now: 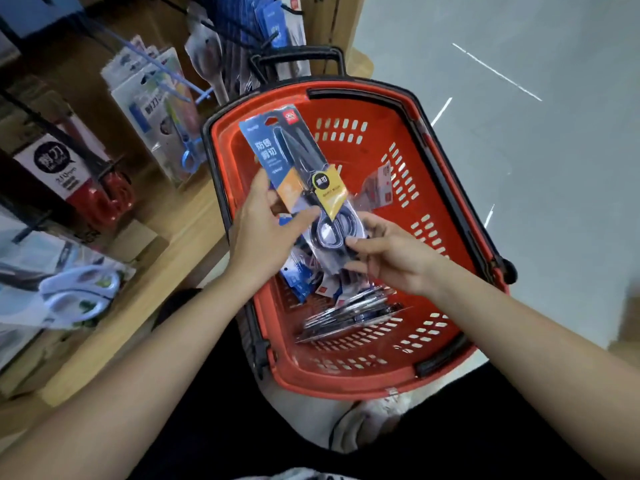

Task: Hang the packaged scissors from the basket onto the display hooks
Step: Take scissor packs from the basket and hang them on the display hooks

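Packaged scissors (294, 161), head view: one blister-carded pair is held slantwise above the red basket (329, 388), card top pointing away from the person and handle loops nearest. The left hand (263, 233) is clamped on the card's mid-section, thumb across the printed face and fingers behind. The right hand (391, 258) is closed on the lower end by the loops, thumb on top. The hands are thus close together on the same pack, and whether further packs are gripped behind it cannot be told. More packs (346, 313) lie loose in the basket bottom. The hooks (173, 72) project from the wooden display at the left, several already loaded. The pack is judged light, with its weight toward the blade-and-handle blister. The card is judged stiff but bendable, and the clear plastic smooth and liable to slip. A pinch low on the card, beside the blister, is judged the best hold, because the top edge is left free for threading. The hang slot is too blurred to make out.
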A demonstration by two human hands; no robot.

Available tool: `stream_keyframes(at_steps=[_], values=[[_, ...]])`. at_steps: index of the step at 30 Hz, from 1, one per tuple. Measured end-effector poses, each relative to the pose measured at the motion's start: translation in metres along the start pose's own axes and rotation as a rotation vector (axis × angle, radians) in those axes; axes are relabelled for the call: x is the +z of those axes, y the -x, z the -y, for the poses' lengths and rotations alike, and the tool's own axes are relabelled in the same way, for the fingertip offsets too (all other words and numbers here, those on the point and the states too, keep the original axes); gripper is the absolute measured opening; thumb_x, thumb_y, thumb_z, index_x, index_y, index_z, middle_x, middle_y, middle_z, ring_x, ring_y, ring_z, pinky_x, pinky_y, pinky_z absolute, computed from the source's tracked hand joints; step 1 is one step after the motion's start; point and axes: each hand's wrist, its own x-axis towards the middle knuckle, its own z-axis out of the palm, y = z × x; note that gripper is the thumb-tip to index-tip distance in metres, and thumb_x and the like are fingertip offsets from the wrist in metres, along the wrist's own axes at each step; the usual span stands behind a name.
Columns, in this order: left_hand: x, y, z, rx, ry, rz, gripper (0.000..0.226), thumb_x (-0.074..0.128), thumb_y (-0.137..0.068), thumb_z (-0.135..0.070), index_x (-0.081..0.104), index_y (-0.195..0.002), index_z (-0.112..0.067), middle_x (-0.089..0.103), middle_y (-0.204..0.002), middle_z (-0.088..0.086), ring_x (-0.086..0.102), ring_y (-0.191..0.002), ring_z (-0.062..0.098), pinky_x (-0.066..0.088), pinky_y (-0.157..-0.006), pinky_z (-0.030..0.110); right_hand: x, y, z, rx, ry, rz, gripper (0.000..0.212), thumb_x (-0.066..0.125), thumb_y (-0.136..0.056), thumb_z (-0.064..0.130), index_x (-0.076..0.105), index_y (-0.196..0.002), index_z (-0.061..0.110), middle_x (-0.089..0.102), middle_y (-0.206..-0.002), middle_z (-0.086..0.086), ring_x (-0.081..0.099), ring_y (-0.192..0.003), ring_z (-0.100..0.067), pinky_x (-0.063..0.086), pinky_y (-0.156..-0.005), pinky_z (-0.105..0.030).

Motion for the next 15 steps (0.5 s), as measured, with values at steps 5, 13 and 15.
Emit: stream_keyframes(at_steps=[5, 13, 15], values=[[-0.009, -0.012, 0.008, 0.088, 0.005, -0.136, 0.037, 0.068, -0.094, -0.02, 0.061, -0.13, -0.024, 0.074, -0.104, -0.014, 0.072, -0.097, 0.01, 0.059, -0.088, 0.043, -0.03, -0.01, -0.015, 0.013, 0.886, 0.036, 0.054, 0.08, -0.086, 0.011, 0.061, -0.136, 0.011, 0.071, -0.123, -0.018, 0.072, -0.101, -0.023, 0.06, -0.089, -0.037], [-0.013, -0.015, 0.023, 0.15, -0.18, -0.101, 0.027, 0.064, -0.091, -0.032, 0.063, -0.118, -0.034, 0.072, -0.086, -0.011, 0.067, -0.076, 0.017, 0.057, -0.074, 0.046, -0.081, -0.044, -0.061, 0.459, 1.974, 0.379, 0.097, 0.092, -0.069, 0.04, 0.042, -0.152, 0.03, 0.054, -0.148, -0.006, 0.046, -0.14, -0.031, 0.041, -0.115, -0.044], [-0.014, -0.013, 0.022, 0.179, -0.226, -0.111, 0.024, 0.066, -0.091, -0.029, 0.066, -0.115, -0.031, 0.069, -0.08, -0.011, 0.064, -0.071, 0.018, 0.056, -0.071, 0.045, -0.083, -0.047, -0.068, 0.47, 1.998, 0.421, 0.09, 0.09, -0.071, 0.034, 0.046, -0.149, 0.028, 0.06, -0.141, -0.007, 0.052, -0.134, -0.029, 0.043, -0.113, -0.04]])
